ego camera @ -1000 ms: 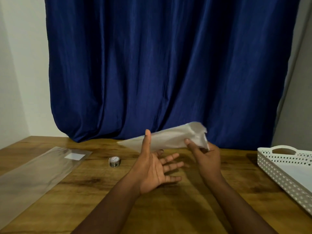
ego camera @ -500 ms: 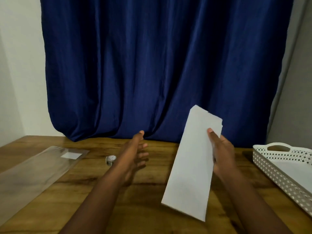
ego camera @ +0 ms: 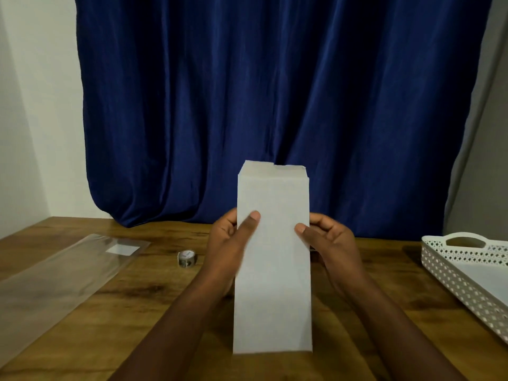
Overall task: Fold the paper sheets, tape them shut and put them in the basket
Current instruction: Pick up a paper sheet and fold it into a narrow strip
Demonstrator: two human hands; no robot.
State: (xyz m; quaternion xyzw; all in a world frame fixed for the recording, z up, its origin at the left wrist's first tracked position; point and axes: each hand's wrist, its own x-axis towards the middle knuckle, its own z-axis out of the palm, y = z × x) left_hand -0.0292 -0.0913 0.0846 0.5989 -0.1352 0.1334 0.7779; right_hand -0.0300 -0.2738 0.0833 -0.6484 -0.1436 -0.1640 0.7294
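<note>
One long white folded paper is held up in the air, in the middle, above the desk. It stands tall, with its short ends at the top and bottom. The top end has a small step in its edge. The left hand grips the left side of the paper, with the thumb on the front and the other fingers behind. The right hand grips the right side the same way, thumb in front and fingers curled behind. So there are two hands, and both are holding the one paper.

The desk is brown wood with dark lines in it. One small roll of tape stands on the desk, just left of the left hand. Further left lies one long clear plastic sleeve, flat on the wood, with one small white label near its far end.

One white basket sits on the right side of the desk, well apart from the hands. Its walls are full of little holes, and it has a handle hole at the far end. Something flat and white lies inside it, but I cannot tell what it is.

Behind the desk hangs one big dark blue curtain with many folds. A white wall is on the left and a grey wall is on the right.
</note>
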